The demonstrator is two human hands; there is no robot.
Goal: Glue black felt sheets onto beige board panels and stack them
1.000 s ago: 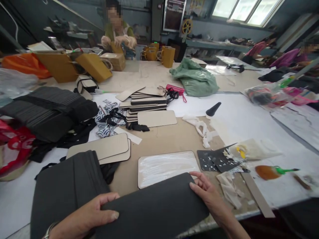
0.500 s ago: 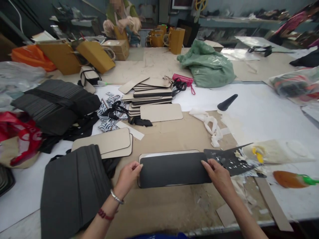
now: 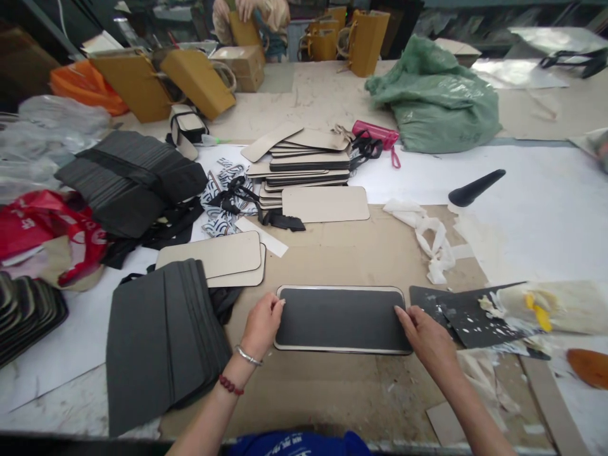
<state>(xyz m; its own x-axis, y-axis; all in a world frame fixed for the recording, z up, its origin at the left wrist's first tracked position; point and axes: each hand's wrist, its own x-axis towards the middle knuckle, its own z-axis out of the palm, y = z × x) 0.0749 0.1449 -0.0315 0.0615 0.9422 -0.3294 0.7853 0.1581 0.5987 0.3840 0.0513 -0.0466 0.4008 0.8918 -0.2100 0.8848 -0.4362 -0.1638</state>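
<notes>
A dark grey rectangular sheet (image 3: 342, 318) lies on a pale-rimmed board (image 3: 339, 288) with rounded corners, and a thin light border shows round it. My left hand (image 3: 262, 326) pinches the sheet's left edge between thumb and finger. At the right edge, my right hand (image 3: 430, 339) is closed the same way on the sheet. Left of my left hand is a stack of dark grey sheets (image 3: 161, 342). Two beige boards (image 3: 209, 256) lie behind that stack. To the right are glue-spattered black pieces (image 3: 479, 316).
A pile of beige boards (image 3: 323, 204) stands ahead, beside a patterned cloth (image 3: 228, 190). A black tapered tool (image 3: 475, 189) and crumpled white strip (image 3: 432, 244) lie to the right. Farther back are a green plastic bag (image 3: 441, 101), mustard-coloured bags (image 3: 368, 41) and a person's hands (image 3: 247, 7).
The dark sheet has shifted from lying skewed over the board's front edge to lying evenly within its border. My hands stay at its two ends. The camera view has tilted down.
</notes>
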